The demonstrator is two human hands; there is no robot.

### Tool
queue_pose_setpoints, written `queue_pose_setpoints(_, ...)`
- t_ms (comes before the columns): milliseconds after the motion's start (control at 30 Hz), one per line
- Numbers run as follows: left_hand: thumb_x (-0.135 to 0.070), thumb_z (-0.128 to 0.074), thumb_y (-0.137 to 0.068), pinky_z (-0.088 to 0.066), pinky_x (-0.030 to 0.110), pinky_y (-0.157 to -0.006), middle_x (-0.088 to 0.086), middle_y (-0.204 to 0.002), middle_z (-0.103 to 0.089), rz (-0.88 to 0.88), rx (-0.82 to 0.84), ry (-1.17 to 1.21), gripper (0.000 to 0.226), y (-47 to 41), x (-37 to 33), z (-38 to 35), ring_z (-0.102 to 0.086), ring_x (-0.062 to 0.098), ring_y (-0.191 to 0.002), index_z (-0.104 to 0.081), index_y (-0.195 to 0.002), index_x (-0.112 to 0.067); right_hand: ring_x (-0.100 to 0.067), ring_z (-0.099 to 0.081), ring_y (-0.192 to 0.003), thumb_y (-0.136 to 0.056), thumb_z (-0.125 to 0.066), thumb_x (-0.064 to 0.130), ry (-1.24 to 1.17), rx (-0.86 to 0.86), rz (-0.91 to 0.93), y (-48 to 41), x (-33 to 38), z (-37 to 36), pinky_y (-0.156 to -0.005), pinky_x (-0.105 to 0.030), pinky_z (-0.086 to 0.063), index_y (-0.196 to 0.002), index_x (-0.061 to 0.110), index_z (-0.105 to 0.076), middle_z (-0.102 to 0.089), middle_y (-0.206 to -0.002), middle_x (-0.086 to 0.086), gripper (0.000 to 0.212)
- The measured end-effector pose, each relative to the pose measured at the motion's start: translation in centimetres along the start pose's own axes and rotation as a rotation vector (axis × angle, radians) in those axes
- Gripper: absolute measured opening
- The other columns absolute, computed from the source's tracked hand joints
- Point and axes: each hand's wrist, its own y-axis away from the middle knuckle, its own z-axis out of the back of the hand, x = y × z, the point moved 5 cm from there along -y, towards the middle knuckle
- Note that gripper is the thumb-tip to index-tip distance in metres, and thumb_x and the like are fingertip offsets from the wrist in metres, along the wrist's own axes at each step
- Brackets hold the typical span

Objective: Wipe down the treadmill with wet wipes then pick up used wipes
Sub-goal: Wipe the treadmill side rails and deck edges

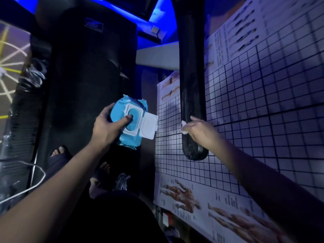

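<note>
Head camera looked down: the left hand (107,127) gripped a blue wipes pack (117,111) above the treadmill belt (82,76), thumb on its opening, white lid (149,126) flipped open. The right hand (199,130) clutched a white wipe (184,128) against the black handrail (192,76).

Wipes pack (121,109) left of handrail (192,76) — treadmill belt (84,76) beneath, wall chart (263,102) right.

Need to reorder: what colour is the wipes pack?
Light blue wipes pack, white flip lid; head view.
</note>
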Motion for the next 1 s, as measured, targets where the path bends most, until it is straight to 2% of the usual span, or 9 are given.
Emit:
queue_pose_setpoints(100,-0.035,-0.099,-0.064,-0.058,0.062,-0.091,0.003,-0.118,-0.076,0.025,-0.008,0.057,0.089,-0.2,-0.7,1.0,-0.075,0.033,-0.103,-0.056,-0.141,-0.026,-0.015,-0.070,-0.104,-0.091,-0.063,0.000,-0.024,0.332,0.062,1.4,2.3,-2.9,-0.091,-0.033,-0.059,-0.123,0.027,-0.070,-0.071,-0.123,0.001,0.042)
queue_pose_setpoints(167,-0.028,-0.097,-0.070,-0.058,0.061,-0.091,0.002,-0.117,-0.076,0.023,-0.023,0.081,0.082,-0.3,-1.5,2.2,-0.076,0.032,-0.102,-0.056,-0.142,-0.025,-0.015,-0.069,-0.099,-0.092,-0.064,0.007,-0.048,0.309,0.185,1.2,4.8,-2.7,-0.087,-0.036,-0.059,-0.118,0.023,-0.072,-0.073,-0.115,0.003,0.032)
queue_pose_setpoints(267,-0.019,-0.090,-0.080,-0.062,0.049,-0.086,0.000,-0.117,-0.076,-0.006,-0.081,0.078,0.072,-0.4,-3.2,5.5,-0.077,0.025,-0.100,-0.055,-0.143,-0.022,-0.023,-0.063,-0.112,-0.091,-0.053,0.011,-0.141,0.143,0.195,-3.2,7.2,-0.6,-0.092,-0.039,-0.055,-0.117,0.022,-0.068,-0.068,-0.123,0.000,0.032)
queue_pose_setpoints(433,-0.011,-0.083,-0.086,-0.062,0.024,-0.072,0.000,-0.112,-0.076,-0.086,-0.324,0.093,0.063,0.1,-7.0,14.7,-0.076,0.009,-0.093,-0.055,-0.142,-0.018,-0.018,-0.068,-0.095,-0.093,-0.059,0.010,-0.311,-0.314,0.178,-15.8,14.7,5.1,-0.071,-0.036,-0.058,-0.103,0.022,-0.069,-0.072,-0.102,0.009,0.018)
queue_pose_setpoints(667,-0.016,-0.086,-0.083,-0.063,0.041,-0.084,0.011,-0.113,-0.077,-0.122,-0.671,0.143,0.061,3.5,-10.9,28.1,-0.075,0.026,-0.100,-0.059,-0.137,-0.014,-0.004,-0.059,-0.069,-0.082,-0.075,0.010,-0.888,-0.323,-0.150,-30.5,26.8,10.4,-0.061,-0.010,-0.040,-0.079,0.018,-0.075,-0.057,-0.077,0.008,0.009)
queue_pose_setpoints(767,-0.028,-0.092,-0.078,-0.061,0.054,-0.088,0.008,-0.108,-0.078,-0.132,-0.742,0.138,0.062,5.1,-11.6,31.4,-0.075,0.034,-0.101,-0.063,-0.132,-0.019,-0.020,-0.060,-0.068,-0.083,-0.074,0.013,-1.027,-0.227,-0.201,-35.3,32.5,12.7,-0.062,-0.025,-0.050,-0.074,0.017,-0.074,-0.059,-0.064,0.004,0.010)
queue_pose_setpoints(867,-0.048,-0.092,-0.064,-0.060,0.059,-0.089,0.007,-0.104,-0.079,-0.137,-0.786,0.138,0.076,5.8,-12.1,33.5,-0.076,0.031,-0.094,-0.064,-0.129,-0.024,-0.030,-0.069,-0.084,-0.081,-0.067,0.012,-1.109,-0.170,-0.153,-39.9,38.0,14.6,-0.081,-0.045,-0.057,-0.095,0.017,-0.076,-0.074,-0.087,-0.003,0.017)
queue_pose_setpoints(933,-0.046,-0.093,-0.064,-0.059,0.059,-0.090,0.007,-0.107,-0.079,-0.142,-0.795,0.168,0.078,6.1,-12.3,34.0,-0.076,0.030,-0.097,-0.062,-0.132,-0.024,-0.028,-0.065,-0.115,-0.089,-0.061,0.000,-1.141,-0.129,-0.131,-41.5,40.9,16.2,-0.099,-0.032,-0.050,-0.127,0.005,-0.066,-0.068,-0.127,-0.010,0.039)
queue_pose_setpoints(1000,-0.038,-0.094,-0.070,-0.060,0.056,-0.091,0.008,-0.112,-0.078,-0.149,-0.787,0.185,0.073,6.2,-12.6,33.9,-0.075,0.031,-0.102,-0.062,-0.133,-0.022,-0.025,-0.059,-0.126,-0.096,-0.053,-0.006,-1.231,-0.083,-0.100,-41.8,42.5,17.2,-0.090,-0.012,-0.048,-0.143,0.002,-0.051,-0.059,-0.140,-0.012,0.047)
